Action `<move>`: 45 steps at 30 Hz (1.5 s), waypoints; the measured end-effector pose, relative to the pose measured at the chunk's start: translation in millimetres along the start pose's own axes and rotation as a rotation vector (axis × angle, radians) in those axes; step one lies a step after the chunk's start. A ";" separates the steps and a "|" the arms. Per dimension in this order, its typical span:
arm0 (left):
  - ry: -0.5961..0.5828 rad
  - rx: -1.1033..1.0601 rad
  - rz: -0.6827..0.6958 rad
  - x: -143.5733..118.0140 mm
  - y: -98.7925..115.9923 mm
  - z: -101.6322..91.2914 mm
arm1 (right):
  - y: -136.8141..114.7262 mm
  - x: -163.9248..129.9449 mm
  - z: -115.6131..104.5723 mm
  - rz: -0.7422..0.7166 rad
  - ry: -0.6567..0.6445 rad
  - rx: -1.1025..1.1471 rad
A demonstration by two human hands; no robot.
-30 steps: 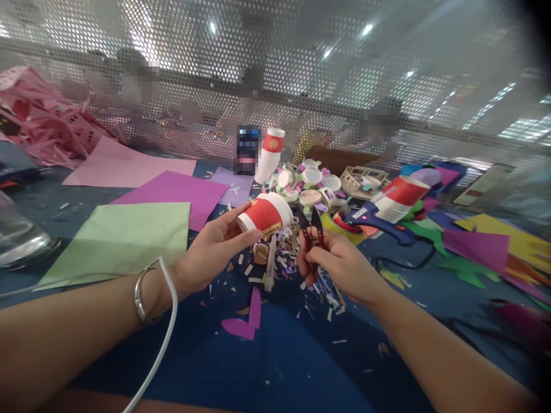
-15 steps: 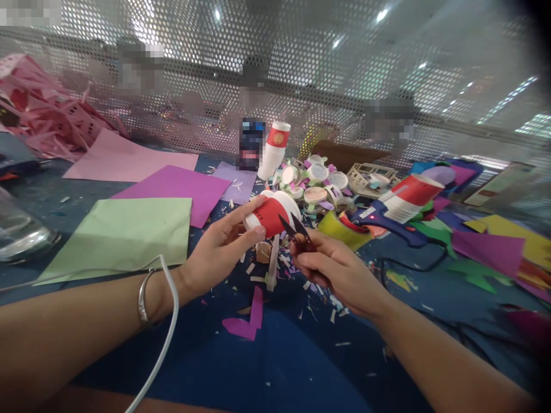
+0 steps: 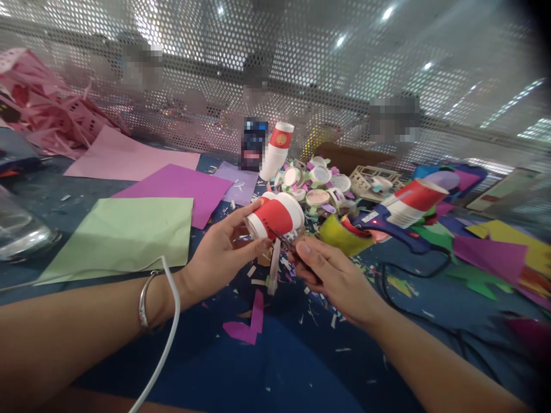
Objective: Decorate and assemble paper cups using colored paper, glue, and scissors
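Note:
My left hand grips a red and white paper cup, held on its side above the blue table. In my right hand is a small pair of dark scissors. The scissor blades touch the cup's lower edge. A loose white strip hangs down from the cup between my two hands. A silver bracelet sits on my left wrist, and a white cable crosses that arm.
Paper scraps litter the table under my hands. Green, purple and pink paper sheets lie at left. A blue glue gun, another red cup, an upright cup stack and cut cup pieces sit behind. A perforated metal screen rises at the back.
My right hand has brought the scissors left, from apart beside the cup to its lower edge, and the blades have closed against it. My left hand has turned the cup slightly.

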State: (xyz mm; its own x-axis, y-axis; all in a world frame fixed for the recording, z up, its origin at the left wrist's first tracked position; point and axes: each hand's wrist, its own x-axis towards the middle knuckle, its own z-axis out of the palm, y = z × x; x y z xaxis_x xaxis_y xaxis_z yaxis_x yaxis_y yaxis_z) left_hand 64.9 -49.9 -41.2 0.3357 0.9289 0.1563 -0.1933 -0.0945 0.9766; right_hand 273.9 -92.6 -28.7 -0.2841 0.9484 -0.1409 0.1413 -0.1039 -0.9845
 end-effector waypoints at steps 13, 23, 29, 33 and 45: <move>0.066 -0.028 0.061 2.7 -6.2 -0.9 | -4.0 -1.3 9.7 0.060 0.042 0.082; 0.166 0.073 0.136 3.9 -6.8 -0.9 | -6.5 -3.7 13.6 0.100 0.039 0.121; 0.162 0.075 0.137 4.1 -7.9 -2.2 | -7.7 -3.1 15.9 0.121 0.057 0.124; 0.149 0.084 0.157 2.8 -9.0 -2.5 | -6.7 -3.0 15.7 0.113 0.076 0.119; 0.036 -0.063 0.137 0.8 -8.9 0.3 | -5.3 -3.4 15.6 0.103 0.065 0.158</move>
State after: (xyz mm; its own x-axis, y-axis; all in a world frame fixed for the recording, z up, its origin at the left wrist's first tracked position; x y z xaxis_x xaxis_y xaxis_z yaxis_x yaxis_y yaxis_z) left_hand 67.2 -48.5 -49.7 0.2686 0.9213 0.2812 -0.2932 -0.1999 0.9349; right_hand 259.2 -100.0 -24.7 -0.2132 0.9471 -0.2398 0.0140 -0.2425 -0.9701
